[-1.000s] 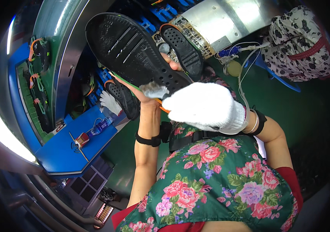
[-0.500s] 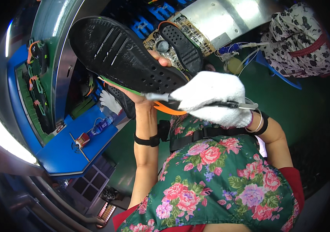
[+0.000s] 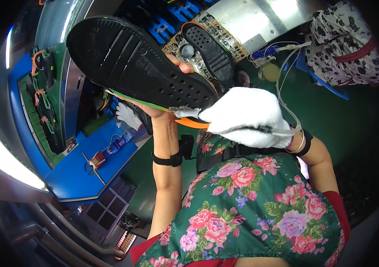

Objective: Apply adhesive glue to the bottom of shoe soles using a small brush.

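My bare left hand (image 3: 147, 108) grips a large black shoe sole (image 3: 136, 66) from below, a thumb or finger showing past its far edge. The sole's underside, with grooves and round holes, faces me; its rim is green and orange. My right hand (image 3: 249, 116), in a white knitted glove, is closed round a brush (image 3: 186, 112) with a thin hose running from its rear end. The pale bristles lie against the sole's near edge, beside my left wrist. My right fingers are mostly hidden by the glove's bulk.
Another black sole (image 3: 209, 52) lies ahead on a stained board, beside a small round cup (image 3: 186, 51). A blue table (image 3: 69, 178) at left carries a plastic bottle (image 3: 117, 144) and a white glove (image 3: 128, 116). More soles (image 3: 42, 100) stand far left. Flower-patterned cloth (image 3: 340, 35) is at right.
The sole has shifted slightly left in my left hand. My right hand has moved a little right and down, and the brush tip has turned flatter against the sole's edge.
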Demonstrator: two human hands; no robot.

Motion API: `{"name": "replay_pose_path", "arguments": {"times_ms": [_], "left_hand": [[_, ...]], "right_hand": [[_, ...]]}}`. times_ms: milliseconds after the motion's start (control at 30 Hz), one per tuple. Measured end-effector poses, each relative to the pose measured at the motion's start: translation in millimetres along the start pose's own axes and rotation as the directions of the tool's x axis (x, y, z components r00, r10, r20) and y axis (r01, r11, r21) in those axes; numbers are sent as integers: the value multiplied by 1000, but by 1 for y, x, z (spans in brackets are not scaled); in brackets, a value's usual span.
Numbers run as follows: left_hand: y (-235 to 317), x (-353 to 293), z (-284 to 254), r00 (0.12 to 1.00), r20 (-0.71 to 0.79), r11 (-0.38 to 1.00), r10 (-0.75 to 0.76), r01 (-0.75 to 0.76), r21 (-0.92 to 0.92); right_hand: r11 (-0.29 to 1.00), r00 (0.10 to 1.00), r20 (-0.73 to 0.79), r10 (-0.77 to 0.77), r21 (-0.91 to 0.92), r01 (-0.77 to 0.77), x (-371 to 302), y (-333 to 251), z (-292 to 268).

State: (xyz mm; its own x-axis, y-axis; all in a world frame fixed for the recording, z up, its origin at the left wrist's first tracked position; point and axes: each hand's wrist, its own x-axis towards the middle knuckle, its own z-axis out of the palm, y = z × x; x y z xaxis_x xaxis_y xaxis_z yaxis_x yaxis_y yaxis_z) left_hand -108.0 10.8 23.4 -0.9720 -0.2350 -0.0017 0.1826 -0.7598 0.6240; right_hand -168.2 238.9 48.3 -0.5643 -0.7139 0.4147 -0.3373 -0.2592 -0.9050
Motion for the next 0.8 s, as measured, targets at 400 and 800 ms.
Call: {"name": "replay_pose_path", "arguments": {"times_ms": [400,800], "left_hand": [[-3,10,5,1000,22,999,-8,7,34],[-3,17,-3,996,79,985,-30,16,173]], "right_hand": [[884,963,-61,262,415,-214,-7,11,-4],[931,960,-77,267,276,-237,-5,10,-18]]}}
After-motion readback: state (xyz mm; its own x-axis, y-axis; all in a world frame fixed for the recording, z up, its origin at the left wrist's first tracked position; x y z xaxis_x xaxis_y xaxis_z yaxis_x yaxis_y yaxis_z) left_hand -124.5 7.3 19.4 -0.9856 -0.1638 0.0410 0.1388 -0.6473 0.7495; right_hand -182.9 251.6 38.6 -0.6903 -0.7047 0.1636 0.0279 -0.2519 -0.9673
